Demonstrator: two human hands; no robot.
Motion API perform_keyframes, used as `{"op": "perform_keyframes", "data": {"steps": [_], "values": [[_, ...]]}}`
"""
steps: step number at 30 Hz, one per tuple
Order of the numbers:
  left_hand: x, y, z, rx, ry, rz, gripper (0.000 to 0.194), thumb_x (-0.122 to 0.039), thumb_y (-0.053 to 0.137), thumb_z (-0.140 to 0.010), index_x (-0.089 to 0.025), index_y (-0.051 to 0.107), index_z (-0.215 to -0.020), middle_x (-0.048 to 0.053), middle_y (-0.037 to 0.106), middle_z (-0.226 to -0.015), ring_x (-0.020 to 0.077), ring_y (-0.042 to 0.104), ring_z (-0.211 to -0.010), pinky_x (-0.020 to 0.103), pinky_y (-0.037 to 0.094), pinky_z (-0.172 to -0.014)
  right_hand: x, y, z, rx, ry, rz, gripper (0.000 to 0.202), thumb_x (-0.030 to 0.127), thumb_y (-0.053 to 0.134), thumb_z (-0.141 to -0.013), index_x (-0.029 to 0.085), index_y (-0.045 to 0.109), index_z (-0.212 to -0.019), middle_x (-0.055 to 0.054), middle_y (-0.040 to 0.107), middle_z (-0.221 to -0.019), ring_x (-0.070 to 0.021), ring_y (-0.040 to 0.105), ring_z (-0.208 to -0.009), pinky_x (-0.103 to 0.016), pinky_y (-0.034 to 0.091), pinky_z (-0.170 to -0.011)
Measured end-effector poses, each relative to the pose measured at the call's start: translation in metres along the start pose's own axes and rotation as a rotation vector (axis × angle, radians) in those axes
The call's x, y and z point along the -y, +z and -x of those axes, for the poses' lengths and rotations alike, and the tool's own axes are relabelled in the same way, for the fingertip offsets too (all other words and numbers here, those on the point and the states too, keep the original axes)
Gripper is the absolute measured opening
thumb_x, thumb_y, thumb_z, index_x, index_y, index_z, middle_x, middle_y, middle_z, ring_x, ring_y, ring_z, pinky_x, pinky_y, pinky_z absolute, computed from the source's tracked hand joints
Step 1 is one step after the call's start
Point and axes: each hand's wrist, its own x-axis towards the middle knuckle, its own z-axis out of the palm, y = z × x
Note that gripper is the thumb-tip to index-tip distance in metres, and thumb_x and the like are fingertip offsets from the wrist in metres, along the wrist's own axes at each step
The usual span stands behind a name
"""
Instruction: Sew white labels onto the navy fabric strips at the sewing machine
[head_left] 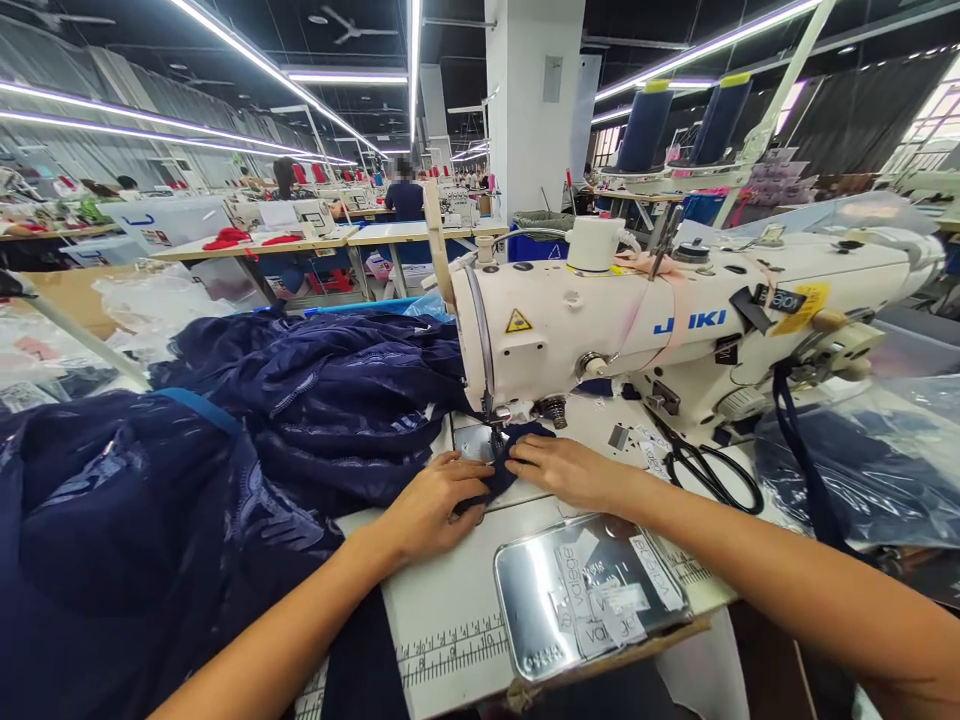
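Observation:
Dark navy fabric (504, 482) lies under the needle area of a white sewing machine (559, 320). My left hand (439, 500) is at the left of this piece, its fingers bent and closed on the fabric's edge. From the right, my right hand (566, 472) holds the same piece, fingers together and pressed down near the presser foot (498, 432). Both hands are just in front of the metal needle plate (471, 440). A large heap of navy garments (322, 400) with shiny lighter patches spreads left of the machine. My fingertips partly cover the fabric.
Black-handled scissors (712, 470) lie right of my right hand. A metal tray (525, 640) with several white labels sits at the table's front, beside a printed ruler (450, 648). Bagged navy fabric (862, 470) is at right. Thread cones (645, 125) stand behind; a person (405, 195) sits farther back.

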Motion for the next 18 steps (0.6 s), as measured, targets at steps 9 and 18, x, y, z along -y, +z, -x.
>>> {"op": "perform_keyframes", "data": {"steps": [9,18], "values": [[-0.01,0.028,-0.023,-0.161,-0.092,-0.078,0.018,-0.017,0.046,-0.083,-0.014,0.065,-0.081,0.008,0.067,-0.096,0.02,0.062,-0.085,0.034,0.05,-0.078,-0.027,0.025,-0.001,-0.124,0.005,-0.043,0.032,0.004,0.041,-0.083,0.008,0.055,-0.111,-0.016,0.056,-0.114,-0.0207,0.056,-0.1,-0.032,0.051,-0.079],[-0.009,0.028,-0.025,-0.192,-0.071,-0.153,0.022,-0.018,0.042,-0.085,-0.015,0.063,-0.081,0.007,0.067,-0.092,0.0195,0.062,-0.081,0.035,0.05,-0.074,-0.03,0.027,-0.002,-0.16,0.02,-0.068,0.036,0.001,0.041,-0.079,0.009,0.056,-0.11,-0.013,0.057,-0.115,-0.0189,0.056,-0.103,-0.03,0.051,-0.082]]}}
